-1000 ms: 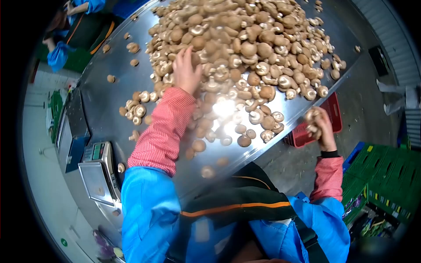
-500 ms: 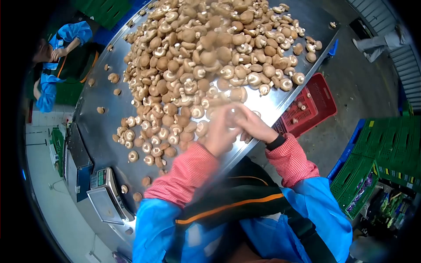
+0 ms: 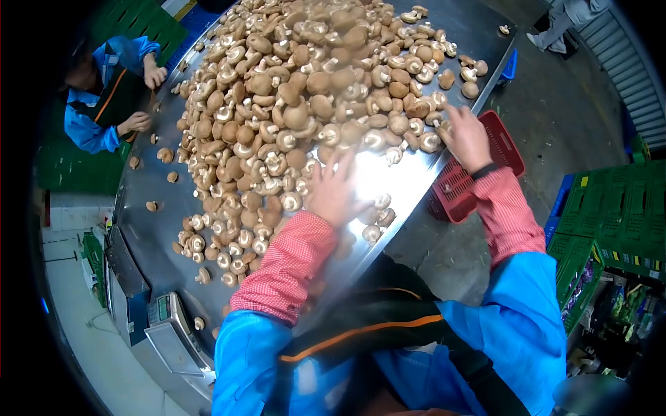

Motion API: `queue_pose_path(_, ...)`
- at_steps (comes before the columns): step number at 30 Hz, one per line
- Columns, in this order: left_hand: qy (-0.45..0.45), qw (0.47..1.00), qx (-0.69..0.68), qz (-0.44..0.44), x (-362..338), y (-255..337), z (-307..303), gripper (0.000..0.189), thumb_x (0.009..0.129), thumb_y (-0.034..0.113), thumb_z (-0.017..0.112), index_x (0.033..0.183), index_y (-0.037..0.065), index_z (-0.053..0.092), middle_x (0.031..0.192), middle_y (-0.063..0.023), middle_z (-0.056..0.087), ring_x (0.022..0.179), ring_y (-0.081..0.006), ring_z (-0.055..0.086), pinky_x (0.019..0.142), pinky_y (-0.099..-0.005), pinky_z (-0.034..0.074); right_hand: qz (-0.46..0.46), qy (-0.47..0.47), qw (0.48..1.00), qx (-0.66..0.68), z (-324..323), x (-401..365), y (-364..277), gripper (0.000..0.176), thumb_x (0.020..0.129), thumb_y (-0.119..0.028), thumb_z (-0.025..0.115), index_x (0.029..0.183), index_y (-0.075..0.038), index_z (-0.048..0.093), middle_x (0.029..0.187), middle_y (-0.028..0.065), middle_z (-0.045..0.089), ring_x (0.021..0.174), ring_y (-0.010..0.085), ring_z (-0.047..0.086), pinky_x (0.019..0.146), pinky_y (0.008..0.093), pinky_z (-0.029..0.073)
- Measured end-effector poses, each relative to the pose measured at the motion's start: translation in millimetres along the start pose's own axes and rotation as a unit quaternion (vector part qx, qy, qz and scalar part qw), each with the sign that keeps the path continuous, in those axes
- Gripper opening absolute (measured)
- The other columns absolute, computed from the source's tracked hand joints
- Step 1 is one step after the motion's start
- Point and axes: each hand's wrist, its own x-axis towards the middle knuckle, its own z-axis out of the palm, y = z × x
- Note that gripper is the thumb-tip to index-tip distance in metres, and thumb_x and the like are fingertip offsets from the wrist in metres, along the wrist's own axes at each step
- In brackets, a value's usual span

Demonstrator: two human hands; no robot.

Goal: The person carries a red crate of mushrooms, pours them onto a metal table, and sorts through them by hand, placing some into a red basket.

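A large heap of brown mushrooms (image 3: 263, 104) covers much of the metal table (image 3: 399, 184). My left hand (image 3: 334, 191) rests at the heap's near edge, fingers spread, with mushrooms around it. Several mushrooms (image 3: 378, 216) lie on bare metal just right of that hand. Over at the table's right edge, my right hand (image 3: 463, 135) reaches to the mushrooms there, its fingertips at one of them; whether it grips that mushroom is not clear.
A red crate (image 3: 461, 191) stands below the table's right edge. A scale (image 3: 173, 336) sits at the lower left. Across the table is a co-worker (image 3: 104, 93). Green crates (image 3: 610, 215) are stacked at right, and another person (image 3: 565, 21) stands at the upper right.
My hands, together near the table edge before, have come apart. The right has moved up and right to the heap's edge; the left now lies spread. The co-worker's hands have moved toward the table.
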Motion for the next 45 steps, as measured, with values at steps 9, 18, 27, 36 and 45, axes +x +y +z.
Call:
queue_pose_path(9,0.063,0.995,0.026,-0.076,-107.9,-59.6,-15.1,0.065,0.078,0.031,0.078,0.136,0.013,0.057,0.134,-0.0166,0.053,0.128,-0.0399,0.047,0.108,-0.0510,0.037,-0.015,0.020,0.991,0.134,16.4,27.9,-22.9,0.042,0.080,-0.023,0.077,0.116,-0.007,0.065,0.104,0.0157,0.063,0.102,0.0364,0.060,0.088,0.0454,0.050)
queue_pose_path(18,0.114,0.958,-0.068,-0.256,-171.6,-82.7,-22.6,0.052,0.078,0.017,0.080,0.125,0.009,0.061,0.134,-0.0214,0.052,0.115,-0.0425,0.057,0.095,-0.0479,0.049,0.156,-0.021,0.984,-0.081,-35.7,-91.9,62.0,0.039,0.080,-0.024,0.077,0.112,-0.003,0.067,0.102,0.0164,0.066,0.095,0.0366,0.064,0.082,0.0469,0.052)
queue_pose_path(27,0.088,0.972,0.025,-0.214,-161.8,-64.2,-29.4,0.064,0.076,0.020,0.081,0.133,0.009,0.056,0.141,-0.0201,0.047,0.129,-0.0416,0.045,0.107,-0.0529,0.036,-0.083,0.028,0.988,-0.126,45.0,-27.3,-40.8,0.009,0.076,-0.016,0.069,0.081,-0.010,0.064,0.089,0.0114,0.062,0.088,0.0294,0.064,0.071,0.0436,0.051)
queue_pose_path(36,0.068,0.978,-0.046,-0.190,-238.0,-21.1,2.6,0.055,0.080,0.015,0.074,0.132,0.006,0.057,0.144,-0.0227,0.046,0.133,-0.0432,0.046,0.109,-0.0502,0.041,-0.056,-0.037,0.997,0.026,5.3,-70.6,-5.4,0.023,0.088,-0.020,0.072,0.104,-0.006,0.062,0.089,0.0170,0.068,0.080,0.0384,0.068,0.067,0.0466,0.054)
queue_pose_path(45,0.106,0.973,-0.112,-0.172,-214.8,6.4,-10.6,0.043,0.082,0.020,0.073,0.122,0.008,0.062,0.128,-0.0129,0.058,0.119,-0.0356,0.053,0.100,-0.0477,0.042,0.000,-0.061,0.998,-0.022,30.7,-68.6,-16.8,0.023,0.091,-0.027,0.068,0.102,-0.008,0.062,0.088,0.0163,0.070,0.080,0.0377,0.069,0.066,0.0461,0.055)
